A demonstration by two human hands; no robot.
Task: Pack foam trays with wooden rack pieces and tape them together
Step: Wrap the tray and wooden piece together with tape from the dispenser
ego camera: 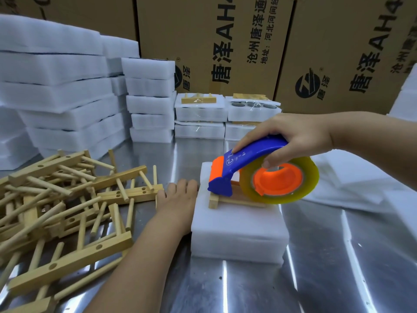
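Observation:
A white foam tray stack (237, 231) sits on the metal table in the middle of the view. A wooden rack piece (222, 199) lies on top of it, partly hidden. My right hand (291, 136) grips a blue and orange tape dispenser (248, 163) with a roll of clear tape (279, 181), its front end down on the rack piece. My left hand (178, 202) presses flat against the tray's left side, fingers straight.
A loose heap of wooden rack pieces (63, 199) fills the left of the metal table (338, 279). Stacks of foam trays (56, 91) stand at the back left, taped packs (200, 114) behind, cardboard boxes (225, 41) beyond. Foam sheets (352, 188) lie at the right.

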